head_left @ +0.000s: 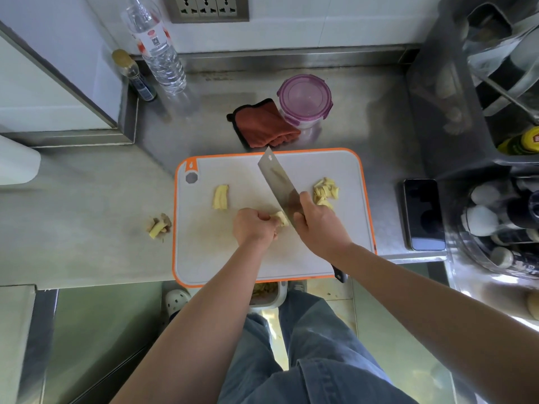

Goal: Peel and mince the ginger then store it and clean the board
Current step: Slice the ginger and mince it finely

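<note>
A white cutting board with an orange rim lies on the steel counter. My left hand pins a peeled ginger piece to the board. My right hand grips a cleaver, its blade resting right against that piece. A pile of sliced ginger lies to the right of the blade. Another peeled ginger chunk lies on the board's left part. Ginger peel scraps sit on the counter left of the board. A round container with a purple lid stands behind the board.
A rust-coloured cloth lies behind the board beside the container. A water bottle and a small dark bottle stand at the back left. A phone lies right of the board. Racks of jars and dishes fill the right side.
</note>
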Available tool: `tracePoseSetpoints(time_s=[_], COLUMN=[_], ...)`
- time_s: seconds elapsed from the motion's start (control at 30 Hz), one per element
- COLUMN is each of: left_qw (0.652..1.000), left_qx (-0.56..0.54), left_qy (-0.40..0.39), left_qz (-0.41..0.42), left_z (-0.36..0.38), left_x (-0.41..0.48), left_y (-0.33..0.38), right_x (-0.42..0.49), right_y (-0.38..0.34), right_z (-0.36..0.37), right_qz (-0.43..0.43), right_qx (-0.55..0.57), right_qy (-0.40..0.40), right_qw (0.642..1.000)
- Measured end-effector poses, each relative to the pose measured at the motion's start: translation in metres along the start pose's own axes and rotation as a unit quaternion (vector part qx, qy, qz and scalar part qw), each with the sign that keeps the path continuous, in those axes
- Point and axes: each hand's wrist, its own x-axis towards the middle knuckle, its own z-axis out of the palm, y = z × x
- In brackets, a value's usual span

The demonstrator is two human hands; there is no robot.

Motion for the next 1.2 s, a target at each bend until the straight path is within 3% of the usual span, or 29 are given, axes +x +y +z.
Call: tracePoseSetpoints(time_s=[0.4,0.8,0.97,1.2], left_qw=[1.000,1.000,1.000,1.000], left_qx=[0.015,-0.001,-0.002,0.015], left_qy=[-0.011,-0.019,-0.015,-0.007], left_qz=[0.016,0.011,0.011,0.014], left_z=[-0.003,-0.005,-0.004,-0.003], left_x=[0.001,0.003,0.003,0.003], left_y=[0.001,0.003,0.002,0.001], right_x=[-0.012,-0.004,0.000,-0.006], right_y=[0.006,0.004,0.006,0.000], right_z=[0.003,0.019,0.014,0.000], right_qz=[0.013,0.030,0.053,0.003], right_qx=[-0.023,-0.029,0.055,0.021], right_qy=[-0.065,-0.026,0.024,-0.008], right_qw=[0.998,0.999,0.997,1.000])
